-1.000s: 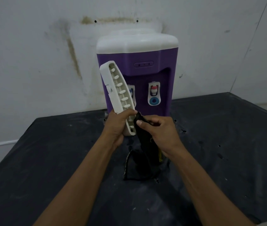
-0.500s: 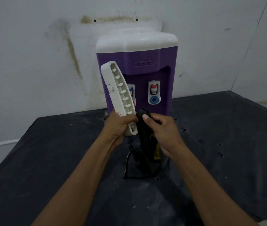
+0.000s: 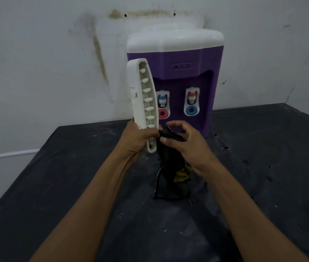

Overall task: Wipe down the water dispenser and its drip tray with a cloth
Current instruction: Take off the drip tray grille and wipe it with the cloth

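Gripping the white drip tray point(image 3: 142, 103) upright, the left hand point(image 3: 138, 141) curls its fingers round the lower end; at its 3 o'clock the right hand point(image 3: 186, 146) pinches the dark cloth point(image 3: 166, 161); the purple water dispenser point(image 3: 176, 76) stands at 12 o'clock on the black table point(image 3: 263, 167).

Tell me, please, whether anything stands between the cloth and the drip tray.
Nothing visible does: the right hand holds the cloth right beside the lower end of the drip tray gripped by the left hand.

A stained white wall point(image 3: 51, 59) and dusty black table point(image 3: 59, 195) mark a bare room.
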